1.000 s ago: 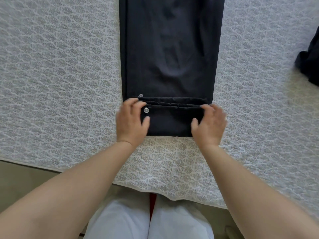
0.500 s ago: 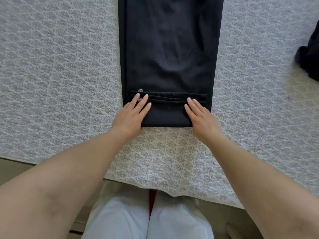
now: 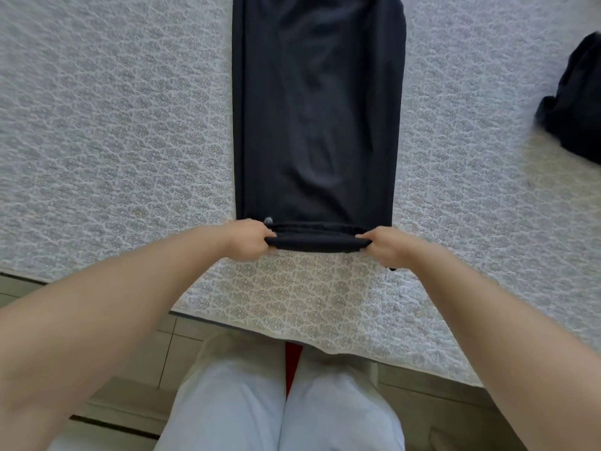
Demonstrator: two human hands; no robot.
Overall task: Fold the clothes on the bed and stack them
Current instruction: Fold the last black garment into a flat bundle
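Left hand (image 3: 248, 239) and right hand (image 3: 383, 247) grip the dark garment's (image 3: 317, 118) folded end — another dark garment (image 3: 575, 105) lies well right.

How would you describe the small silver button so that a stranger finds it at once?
Start from the long dark garment lying down the middle of the patterned bedspread. Follow it to the folded near end; the button sits just above the left hand, the only shiny spot there.

Place: a home bedroom
Signs: a bed (image 3: 113, 141) with a patterned quilted cover, clothes (image 3: 318, 125) lying on it, tiled floor (image 3: 136, 379) beside
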